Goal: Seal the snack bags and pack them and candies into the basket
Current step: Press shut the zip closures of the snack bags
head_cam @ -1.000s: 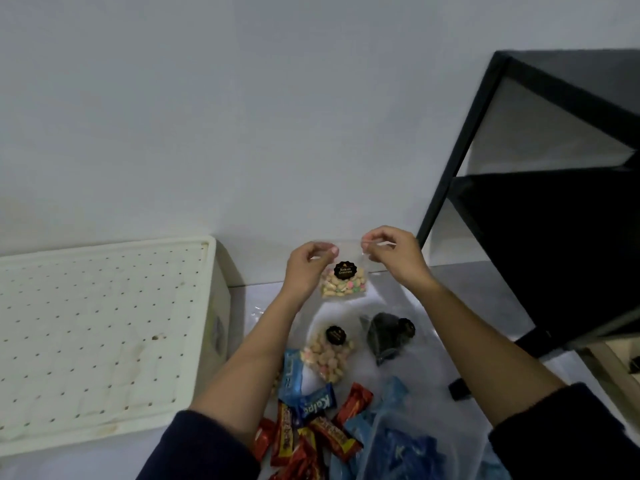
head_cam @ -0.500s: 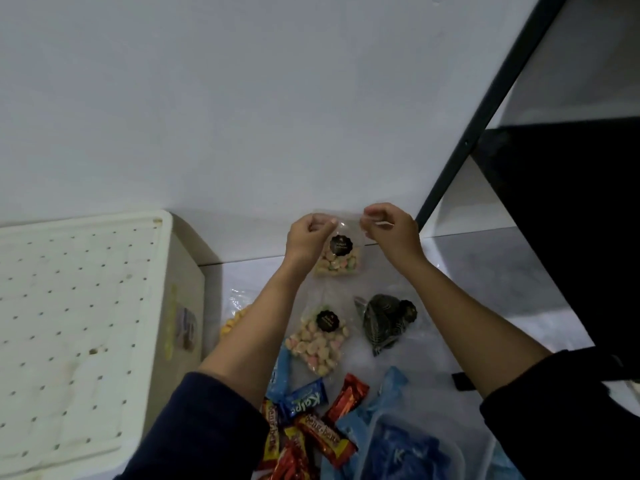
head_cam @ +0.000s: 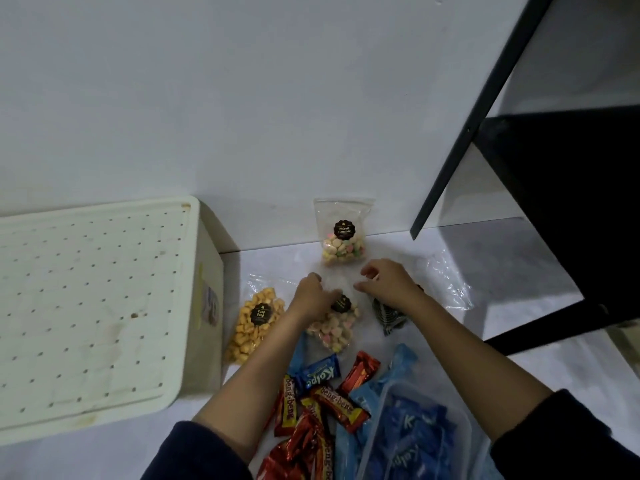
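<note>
**A:** How many snack bags are there?

**B:** Four. One flat biscuit bag [head_cam: 337, 327] lies directly under the two grips. A standing biscuit bag [head_cam: 341, 233] is just beyond their fingertips, upright against the wall [head_cam: 242, 98]. One orange Pong Pong bag [head_cam: 252, 327] lies flat just outside the left grip [head_cam: 311, 296]. One dark bag [head_cam: 389, 317] is half hidden beneath the right grip [head_cam: 389, 284] and its wrist.

**A:** What are the grips doing?

**B:** The left grip has its fingers curled down over the clear top of the flat biscuit bag and covers part of its black label. The right grip hovers close beside it with its fingers bent. Its fingertips are at the bag's clear edge, but I cannot tell whether they pinch it.

**A:** And the candies?

**B:** They lie behind the grips, between the two forearms. One blue Kalpa bar [head_cam: 317, 374] reads plainly. Three red beng-beng bars [head_cam: 339, 405] lie apart from each other, with a red heap nearer the sleeves that I cannot count. One clear tub [head_cam: 460, 419] under the right forearm holds blue wrappers, too jumbled to count.

**A:** Anything else?

**B:** One white perforated box [head_cam: 97, 306] stands well outside the left grip. One black shelf [head_cam: 571, 209] stands outside the right.
</note>
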Action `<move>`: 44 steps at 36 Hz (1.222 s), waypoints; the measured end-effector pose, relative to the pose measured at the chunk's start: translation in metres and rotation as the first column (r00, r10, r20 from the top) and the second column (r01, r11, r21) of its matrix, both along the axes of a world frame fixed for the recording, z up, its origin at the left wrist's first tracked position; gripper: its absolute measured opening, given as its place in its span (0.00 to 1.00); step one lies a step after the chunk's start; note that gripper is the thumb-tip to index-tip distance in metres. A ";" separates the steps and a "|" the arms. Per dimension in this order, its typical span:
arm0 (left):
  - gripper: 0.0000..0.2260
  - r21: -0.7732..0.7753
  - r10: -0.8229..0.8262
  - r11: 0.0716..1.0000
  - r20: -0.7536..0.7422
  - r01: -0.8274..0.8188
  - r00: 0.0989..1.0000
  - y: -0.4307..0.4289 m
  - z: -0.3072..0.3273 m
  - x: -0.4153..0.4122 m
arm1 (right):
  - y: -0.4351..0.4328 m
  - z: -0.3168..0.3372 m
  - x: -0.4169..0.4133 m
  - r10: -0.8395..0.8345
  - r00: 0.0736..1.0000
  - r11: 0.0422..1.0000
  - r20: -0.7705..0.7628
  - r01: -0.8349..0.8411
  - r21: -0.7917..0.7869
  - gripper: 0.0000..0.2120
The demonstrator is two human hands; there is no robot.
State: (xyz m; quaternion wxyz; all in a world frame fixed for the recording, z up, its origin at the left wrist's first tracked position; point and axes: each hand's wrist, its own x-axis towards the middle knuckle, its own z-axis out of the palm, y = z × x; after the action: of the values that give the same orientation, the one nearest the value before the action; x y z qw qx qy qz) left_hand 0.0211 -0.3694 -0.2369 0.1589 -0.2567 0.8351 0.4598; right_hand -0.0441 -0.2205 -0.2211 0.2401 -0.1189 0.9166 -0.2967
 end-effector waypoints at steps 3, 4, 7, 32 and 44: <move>0.29 -0.073 -0.036 0.997 0.040 0.039 0.999 0.002 -0.001 0.003 | -0.005 -0.004 0.002 0.106 0.986 0.976 -0.131 -0.078 0.202 0.20; 0.29 -0.099 -0.037 0.994 0.050 0.042 0.998 0.001 -0.001 0.004 | -0.006 -0.004 0.003 0.132 0.980 0.967 -0.146 -0.094 0.238 0.20; 0.27 -0.113 -0.034 0.993 0.081 0.043 0.996 0.000 -0.002 0.006 | -0.006 -0.006 0.004 0.136 0.977 0.966 -0.162 -0.095 0.240 0.15; 0.14 0.487 0.189 0.864 -0.073 -0.130 0.979 0.014 0.010 0.021 | 0.007 0.049 0.028 -0.148 0.974 0.935 0.174 0.195 -0.295 0.05; 0.03 0.550 0.305 0.835 -0.446 -0.012 0.842 -0.004 0.106 0.042 | 0.035 0.134 0.037 0.076 0.983 0.889 0.165 0.009 -0.458 0.04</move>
State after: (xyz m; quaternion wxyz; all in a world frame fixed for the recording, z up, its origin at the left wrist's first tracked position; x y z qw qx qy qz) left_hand 0.0634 -0.3732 -0.1310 -0.0470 -0.1416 0.6628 0.7338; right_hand -0.0067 -0.1858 -0.0872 0.2917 -0.1607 0.7938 -0.5088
